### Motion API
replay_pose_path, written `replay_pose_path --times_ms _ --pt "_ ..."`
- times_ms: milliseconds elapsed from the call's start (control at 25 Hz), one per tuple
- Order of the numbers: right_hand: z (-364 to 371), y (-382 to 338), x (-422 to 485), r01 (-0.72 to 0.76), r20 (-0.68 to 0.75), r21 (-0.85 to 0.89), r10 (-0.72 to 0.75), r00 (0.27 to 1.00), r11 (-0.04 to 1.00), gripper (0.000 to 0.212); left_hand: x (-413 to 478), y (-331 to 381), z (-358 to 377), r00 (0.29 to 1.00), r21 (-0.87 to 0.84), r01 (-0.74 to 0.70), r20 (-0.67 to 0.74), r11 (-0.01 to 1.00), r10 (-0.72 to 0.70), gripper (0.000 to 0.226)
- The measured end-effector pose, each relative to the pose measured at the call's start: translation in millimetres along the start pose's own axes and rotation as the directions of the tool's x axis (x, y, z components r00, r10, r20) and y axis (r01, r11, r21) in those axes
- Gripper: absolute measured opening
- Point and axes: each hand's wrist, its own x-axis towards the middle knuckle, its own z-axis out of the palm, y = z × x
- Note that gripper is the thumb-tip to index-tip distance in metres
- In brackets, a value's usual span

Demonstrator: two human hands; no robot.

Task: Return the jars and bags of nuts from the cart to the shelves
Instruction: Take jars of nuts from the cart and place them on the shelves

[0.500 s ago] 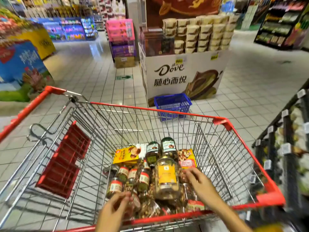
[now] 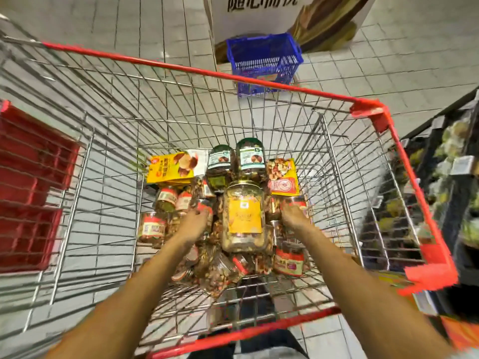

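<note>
Both your arms reach down into the cart (image 2: 155,64), wire w/ a red rim. Your left hand (image 2: 193,225) sits just left of the big jar (image 2: 245,216) w/ the yellow label, fingertips at a small red-label jar (image 2: 205,207). There's motion blur, so can't tell if it grips or only touches. Your right hand (image 2: 295,216) is just right of the big jar, fingers over a red-topped jar (image 2: 299,202); can't tell the grip there either. The big jar lies on top of the pile, mid-cart, btwn your hands. At the far end of the pile lie a green-lid jar (image 2: 219,161) and a second green-lid jar (image 2: 251,156), side by side, w/ a yellow bag (image 2: 169,169) to their left and a red-and-yellow bag (image 2: 283,177) to their right. More red-label jars (image 2: 151,228) lie on the left side, another (image 2: 289,260) sits near the right corner, and clear nut bags (image 2: 217,270) lie nearest you. A red seat flap (image 2: 31,187) is on the cart's left end. Beyond the cart a blue basket (image 2: 264,60) stands on the tile floor against a display box (image 2: 259,16). The shelves (image 2: 456,177) are to your right, blurred.
</note>
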Motion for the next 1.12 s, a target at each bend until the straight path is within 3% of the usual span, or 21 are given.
replay_pose_path --times_ms 120,240,360,480,560,760,880,1000,1120 --pt "27 1 37 -0.168 0.085 0.134 0.157 0.984 0.977 0.048 36 10 43 0.996 -0.110 0.073 0.063 0.991 -0.067 0.046" --pt "51 3 55 -0.242 0.210 0.250 0.192 0.959 0.938 0.055 59 9 76 0.983 -0.209 0.173 0.103 0.963 -0.154 0.058" --pt "60 3 61 -0.378 0.295 0.404 0.273 0.916 0.833 0.068 65 9 83 0.971 -0.270 0.240 0.081 0.932 -0.226 0.053" --pt "60 3 55 -0.407 0.275 0.425 0.313 0.909 0.808 0.077 58 12 80 0.962 -0.198 0.270 0.107 0.942 -0.253 0.056" --pt "56 -4 46 -0.389 0.254 0.442 0.303 0.918 0.808 0.075 46 24 74 0.974 -0.133 0.216 0.103 0.967 -0.203 0.059" --pt "23 -43 -12 -0.079 0.076 0.460 0.050 0.996 0.885 0.058 -4 62 45 0.999 -0.127 0.026 0.037 0.992 -0.021 0.066" --pt "-1 -58 -67 0.077 -0.069 0.530 -0.047 0.996 0.845 0.059 -50 88 30 0.981 -0.131 -0.185 0.040 0.974 0.191 0.076" --pt "-29 -52 -137 0.270 -0.276 0.620 -0.117 0.954 0.736 0.063 -107 114 23 0.896 -0.026 -0.443 0.007 0.896 0.443 0.064" --pt "-66 -33 -210 0.506 -0.534 0.647 -0.135 0.835 0.570 0.058 -179 140 33 0.768 -0.001 -0.638 0.072 0.770 0.636 0.059"
